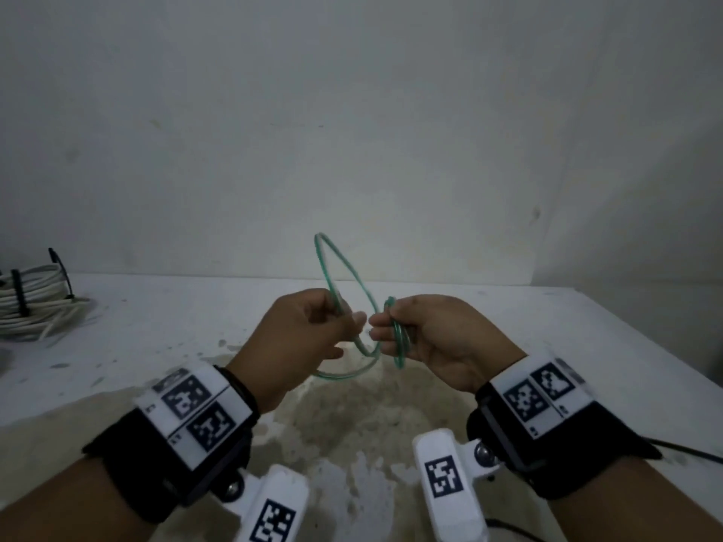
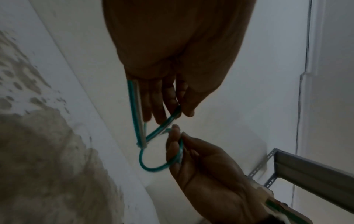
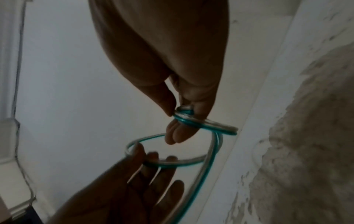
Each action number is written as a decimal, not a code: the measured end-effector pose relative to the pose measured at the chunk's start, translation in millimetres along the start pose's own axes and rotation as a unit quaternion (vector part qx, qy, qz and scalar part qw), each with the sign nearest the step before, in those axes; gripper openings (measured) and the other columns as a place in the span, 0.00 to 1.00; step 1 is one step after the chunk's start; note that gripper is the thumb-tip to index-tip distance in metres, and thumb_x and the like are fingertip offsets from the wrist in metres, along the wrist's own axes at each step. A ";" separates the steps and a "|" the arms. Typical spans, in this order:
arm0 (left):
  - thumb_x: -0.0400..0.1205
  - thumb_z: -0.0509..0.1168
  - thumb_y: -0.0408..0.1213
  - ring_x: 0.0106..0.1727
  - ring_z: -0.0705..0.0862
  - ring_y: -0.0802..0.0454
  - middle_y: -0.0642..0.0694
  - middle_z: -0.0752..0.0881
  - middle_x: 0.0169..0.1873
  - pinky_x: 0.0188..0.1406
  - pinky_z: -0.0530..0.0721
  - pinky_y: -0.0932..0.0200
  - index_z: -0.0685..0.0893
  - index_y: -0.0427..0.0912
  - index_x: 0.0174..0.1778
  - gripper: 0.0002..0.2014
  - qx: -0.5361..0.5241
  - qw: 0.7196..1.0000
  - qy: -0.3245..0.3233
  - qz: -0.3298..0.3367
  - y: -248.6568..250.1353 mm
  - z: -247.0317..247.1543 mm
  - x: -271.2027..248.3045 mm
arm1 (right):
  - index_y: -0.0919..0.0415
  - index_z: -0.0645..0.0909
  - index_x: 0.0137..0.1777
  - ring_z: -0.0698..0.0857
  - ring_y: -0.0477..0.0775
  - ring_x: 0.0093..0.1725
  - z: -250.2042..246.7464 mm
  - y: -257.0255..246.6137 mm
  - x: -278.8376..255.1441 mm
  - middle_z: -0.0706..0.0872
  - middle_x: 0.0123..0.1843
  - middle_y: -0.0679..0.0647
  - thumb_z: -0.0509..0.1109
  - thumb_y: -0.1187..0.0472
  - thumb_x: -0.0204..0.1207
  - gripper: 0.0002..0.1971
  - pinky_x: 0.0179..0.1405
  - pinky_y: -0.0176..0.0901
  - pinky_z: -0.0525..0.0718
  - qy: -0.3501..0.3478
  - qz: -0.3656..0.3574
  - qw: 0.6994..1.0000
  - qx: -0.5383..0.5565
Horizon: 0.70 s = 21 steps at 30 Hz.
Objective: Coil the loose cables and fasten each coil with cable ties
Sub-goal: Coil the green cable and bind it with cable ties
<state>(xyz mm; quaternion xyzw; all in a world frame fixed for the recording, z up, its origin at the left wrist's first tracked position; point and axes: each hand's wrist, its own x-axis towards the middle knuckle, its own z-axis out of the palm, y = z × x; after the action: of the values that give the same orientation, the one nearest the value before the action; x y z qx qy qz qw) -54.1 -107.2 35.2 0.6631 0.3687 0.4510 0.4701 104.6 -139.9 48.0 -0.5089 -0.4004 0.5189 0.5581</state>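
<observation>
Both hands work above the stained white table point(image 1: 508, 326): the left hand point(image 1: 309, 338) curls round one tall loop of the thin green plastic-coated cable point(image 1: 332, 264), while the right hand point(image 1: 438, 338) pinches a smaller loop. Something pale, perhaps a tie, binds the strands. A tied white cable bundle point(image 1: 35, 299) lies far left.

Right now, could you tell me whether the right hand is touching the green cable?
Touching. The right wrist view shows the right hand pinching a small loop of the green cable.
</observation>
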 end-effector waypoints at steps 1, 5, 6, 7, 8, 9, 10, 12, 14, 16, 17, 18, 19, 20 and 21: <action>0.76 0.73 0.35 0.38 0.87 0.51 0.38 0.89 0.36 0.40 0.85 0.59 0.86 0.36 0.39 0.06 0.016 1.000 0.003 0.017 -0.8 2.5 -1.0 | 0.71 0.79 0.43 0.86 0.52 0.32 2.4 1.5 -1.4 0.86 0.39 0.62 0.62 0.71 0.81 0.07 0.33 0.42 0.86 -0.006 -0.006 1.000 -0.030; 0.74 0.73 0.35 0.36 0.86 0.52 0.37 0.90 0.35 0.36 0.83 0.68 0.88 0.34 0.38 0.06 -0.006 0.999 0.025 0.044 -3.4 7.2 -0.9 | 0.74 0.82 0.50 0.86 0.49 0.34 8.2 7.0 -5.5 0.89 0.41 0.61 0.63 0.65 0.82 0.11 0.31 0.39 0.82 -0.053 -0.011 0.992 -0.118; 0.75 0.72 0.34 0.36 0.86 0.49 0.35 0.89 0.36 0.36 0.83 0.67 0.88 0.33 0.38 0.06 -0.011 0.999 0.025 0.047 -4.7 7.0 -0.1 | 0.75 0.82 0.53 0.86 0.48 0.34 8.9 7.6 -5.7 0.89 0.41 0.59 0.63 0.63 0.83 0.13 0.31 0.39 0.81 -0.063 -0.009 0.989 -0.131; 0.77 0.71 0.33 0.38 0.86 0.44 0.33 0.89 0.37 0.38 0.83 0.65 0.88 0.33 0.39 0.06 -0.009 0.999 0.022 0.049 -6.1 6.4 0.2 | 0.75 0.82 0.54 0.86 0.47 0.34 9.5 7.8 -6.1 0.90 0.40 0.58 0.63 0.63 0.83 0.14 0.31 0.38 0.81 -0.073 -0.007 0.987 -0.143; 0.78 0.70 0.32 0.40 0.86 0.41 0.32 0.89 0.38 0.39 0.83 0.65 0.89 0.33 0.41 0.05 -0.005 0.999 0.019 0.050 -7.0 6.1 0.4 | 0.75 0.82 0.55 0.85 0.46 0.33 9.5 7.9 -6.6 0.89 0.40 0.57 0.62 0.63 0.83 0.14 0.31 0.37 0.81 -0.082 -0.005 0.985 -0.150; 0.79 0.70 0.32 0.41 0.86 0.41 0.33 0.89 0.39 0.39 0.83 0.67 0.89 0.34 0.41 0.05 -0.002 0.999 0.017 0.049 -7.5 5.5 0.2 | 0.75 0.82 0.55 0.85 0.45 0.33 9.3 7.6 -6.9 0.89 0.40 0.56 0.61 0.64 0.84 0.13 0.31 0.37 0.80 -0.091 -0.004 0.985 -0.148; 0.79 0.69 0.33 0.42 0.86 0.44 0.34 0.89 0.40 0.39 0.82 0.69 0.89 0.36 0.42 0.05 0.001 0.999 0.015 0.050 -7.6 4.6 0.4 | 0.74 0.82 0.55 0.86 0.45 0.33 8.5 7.2 -7.2 0.89 0.41 0.57 0.61 0.64 0.84 0.12 0.31 0.37 0.81 -0.100 -0.003 0.985 -0.140; 0.80 0.69 0.36 0.41 0.87 0.54 0.38 0.90 0.40 0.37 0.81 0.75 0.89 0.39 0.43 0.06 0.005 0.999 0.006 0.047 -7.6 2.8 2.2 | 0.71 0.81 0.54 0.86 0.47 0.36 7.4 5.7 -8.5 0.89 0.43 0.57 0.61 0.62 0.84 0.12 0.32 0.37 0.81 -0.109 -0.011 0.985 -0.131; 0.80 0.68 0.43 0.43 0.86 0.63 0.46 0.91 0.42 0.41 0.79 0.77 0.89 0.44 0.45 0.07 0.016 0.999 0.000 0.040 -10.4 0.3 6.0 | 0.68 0.81 0.52 0.85 0.50 0.36 6.7 4.9 -8.9 0.88 0.43 0.58 0.61 0.63 0.83 0.09 0.31 0.37 0.81 -0.101 -0.024 0.985 -0.141; 0.80 0.65 0.54 0.51 0.86 0.62 0.52 0.90 0.47 0.52 0.81 0.67 0.87 0.50 0.50 0.13 0.029 0.999 -0.023 0.033 -15.3 -3.4 7.9 | 0.65 0.81 0.46 0.82 0.50 0.32 6.3 4.7 -8.8 0.87 0.39 0.58 0.62 0.67 0.82 0.07 0.29 0.37 0.79 -0.078 -0.038 0.985 -0.149; 0.81 0.63 0.54 0.53 0.86 0.60 0.53 0.90 0.48 0.54 0.81 0.61 0.86 0.51 0.52 0.14 0.028 0.999 -0.037 0.026 -18.2 -3.8 8.1 | 0.64 0.81 0.43 0.81 0.49 0.31 5.8 4.8 -8.3 0.86 0.36 0.57 0.63 0.68 0.81 0.07 0.28 0.37 0.77 -0.065 -0.043 0.986 -0.148; 0.83 0.61 0.50 0.52 0.86 0.59 0.54 0.90 0.48 0.54 0.81 0.60 0.85 0.51 0.53 0.12 0.026 0.998 -0.051 0.026 -19.8 -3.1 6.6 | 0.64 0.82 0.42 0.80 0.48 0.29 5.0 4.3 -7.7 0.85 0.34 0.56 0.63 0.68 0.81 0.08 0.27 0.37 0.77 -0.054 -0.046 0.988 -0.141; 0.85 0.60 0.44 0.51 0.86 0.61 0.57 0.90 0.46 0.52 0.81 0.63 0.85 0.50 0.53 0.09 0.026 0.997 -0.063 0.036 -20.8 -1.4 3.5 | 0.65 0.82 0.43 0.80 0.48 0.29 4.0 3.9 -7.4 0.84 0.33 0.56 0.63 0.68 0.81 0.08 0.27 0.37 0.76 -0.049 -0.045 0.989 -0.131; 0.86 0.59 0.40 0.48 0.86 0.64 0.59 0.90 0.44 0.49 0.81 0.67 0.86 0.52 0.50 0.09 0.046 0.995 -0.064 0.056 -21.9 0.2 0.7 | 0.68 0.83 0.46 0.80 0.47 0.28 3.0 3.3 -7.7 0.84 0.33 0.56 0.63 0.68 0.81 0.08 0.26 0.37 0.76 -0.051 -0.043 0.989 -0.130; 0.86 0.58 0.40 0.47 0.86 0.63 0.60 0.90 0.44 0.47 0.81 0.68 0.86 0.53 0.48 0.10 0.072 0.993 -0.051 0.077 -23.5 2.2 -0.5 | 0.70 0.83 0.49 0.80 0.47 0.28 2.4 3.2 -8.1 0.84 0.33 0.57 0.63 0.67 0.81 0.08 0.27 0.37 0.75 -0.055 -0.044 0.988 -0.138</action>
<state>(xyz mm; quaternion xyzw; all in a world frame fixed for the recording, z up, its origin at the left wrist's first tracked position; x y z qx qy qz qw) -53.7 -101.6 12.3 0.7436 0.3235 0.4234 0.4038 100.6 -147.7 46.0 -0.5338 -0.5203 0.4606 0.4818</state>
